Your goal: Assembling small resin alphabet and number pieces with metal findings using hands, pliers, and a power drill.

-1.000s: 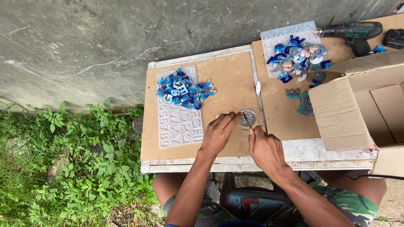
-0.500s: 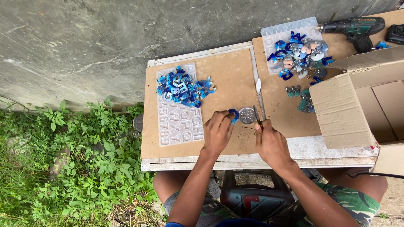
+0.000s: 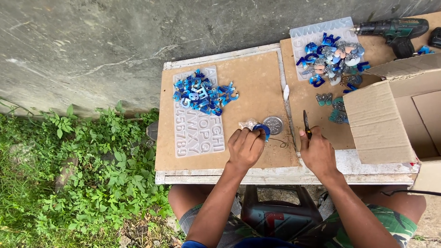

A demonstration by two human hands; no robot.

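Observation:
My left hand [image 3: 245,148] pinches a small blue resin piece [image 3: 262,129] with a bit of clear wrap [image 3: 248,123] just above the board. Beside it on the board lies a round grey metal disc [image 3: 274,125]. My right hand [image 3: 317,154] grips a small dark-handled tool [image 3: 306,122] whose point sticks up, away from me. A thin wire [image 3: 278,142] lies on the brown board [image 3: 257,87] between both hands. A translucent letter mould [image 3: 200,131] lies to the left, with a heap of blue letter pieces [image 3: 202,94] on its upper part.
A second heap of blue and glittery pieces [image 3: 331,57] sits on another mould at upper right. A cordless drill [image 3: 396,31] lies at the far right. An open cardboard box [image 3: 399,115] stands on the right. Green weeds [image 3: 78,179] grow left of the table, a concrete wall behind.
My left hand has lifted the blue piece and drawn it slightly away from the metal disc. My right hand has shifted right and now holds the tool upright.

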